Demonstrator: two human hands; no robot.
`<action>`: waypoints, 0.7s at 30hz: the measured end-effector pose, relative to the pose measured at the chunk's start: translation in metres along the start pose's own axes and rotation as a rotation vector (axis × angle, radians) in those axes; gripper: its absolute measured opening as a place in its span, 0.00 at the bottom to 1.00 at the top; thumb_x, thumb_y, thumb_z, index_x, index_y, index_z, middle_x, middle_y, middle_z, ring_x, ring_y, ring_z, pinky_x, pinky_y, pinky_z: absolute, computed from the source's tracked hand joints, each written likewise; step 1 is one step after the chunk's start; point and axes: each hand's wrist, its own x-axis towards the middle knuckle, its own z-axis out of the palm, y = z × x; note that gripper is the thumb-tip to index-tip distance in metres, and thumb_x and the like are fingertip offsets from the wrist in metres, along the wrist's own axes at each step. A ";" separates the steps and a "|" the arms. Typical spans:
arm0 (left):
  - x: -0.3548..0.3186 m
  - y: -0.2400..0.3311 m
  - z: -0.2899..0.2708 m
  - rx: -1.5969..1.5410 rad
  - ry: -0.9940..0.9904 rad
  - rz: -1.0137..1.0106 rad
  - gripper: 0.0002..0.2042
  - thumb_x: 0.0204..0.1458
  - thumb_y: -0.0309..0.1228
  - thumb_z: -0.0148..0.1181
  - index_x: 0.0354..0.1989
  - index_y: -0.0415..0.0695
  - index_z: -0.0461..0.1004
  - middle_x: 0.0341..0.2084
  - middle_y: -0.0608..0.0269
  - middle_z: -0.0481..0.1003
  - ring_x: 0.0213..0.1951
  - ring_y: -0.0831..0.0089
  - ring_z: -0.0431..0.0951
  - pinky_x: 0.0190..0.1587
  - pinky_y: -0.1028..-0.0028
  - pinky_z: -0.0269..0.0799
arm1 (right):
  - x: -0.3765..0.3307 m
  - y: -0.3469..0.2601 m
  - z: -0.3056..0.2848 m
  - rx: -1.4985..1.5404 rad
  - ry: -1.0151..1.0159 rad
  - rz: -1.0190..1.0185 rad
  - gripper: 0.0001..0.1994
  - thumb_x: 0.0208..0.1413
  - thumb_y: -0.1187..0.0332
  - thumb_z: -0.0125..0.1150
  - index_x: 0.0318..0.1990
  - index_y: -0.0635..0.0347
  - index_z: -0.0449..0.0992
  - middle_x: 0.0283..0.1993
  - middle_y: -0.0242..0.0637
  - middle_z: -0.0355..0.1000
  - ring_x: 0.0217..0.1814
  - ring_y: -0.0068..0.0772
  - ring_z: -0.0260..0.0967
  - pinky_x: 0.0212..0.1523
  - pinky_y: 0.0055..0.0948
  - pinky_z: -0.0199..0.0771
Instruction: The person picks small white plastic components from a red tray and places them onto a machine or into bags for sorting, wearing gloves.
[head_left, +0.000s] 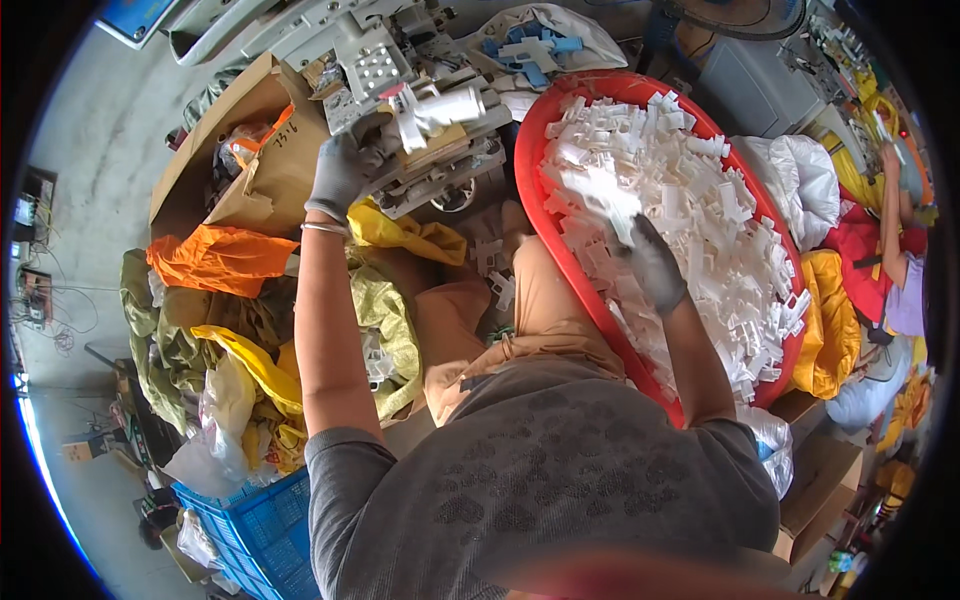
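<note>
My left hand (342, 172), in a grey glove, rests against the side of a small metal press machine (420, 120) that carries a white plastic part (440, 108) on top. My right hand (648, 258), also gloved in grey, reaches into a big red basin (545, 225) heaped with several white plastic parts (690, 200). It grips one white plastic piece (612, 208) at the heap's left side. My grey-shirted torso fills the lower middle of the view.
A cardboard box (255, 150) stands left of the machine. Orange cloth (220, 255) and yellow bags (400, 235) lie below it. A blue crate (265, 530) sits lower left. Another person's arm (890, 215) shows at the right, beside white sacks (800, 185).
</note>
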 end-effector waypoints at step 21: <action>-0.321 -0.066 0.015 0.090 0.616 -0.600 0.15 0.48 0.26 0.58 0.46 0.37 0.73 0.42 0.51 0.75 0.41 0.59 0.76 0.45 0.69 0.71 | 0.151 -0.103 0.202 -1.584 -0.284 -0.852 0.21 0.54 0.65 0.55 0.57 0.39 0.66 0.56 0.36 0.64 0.56 0.44 0.62 0.58 0.40 0.61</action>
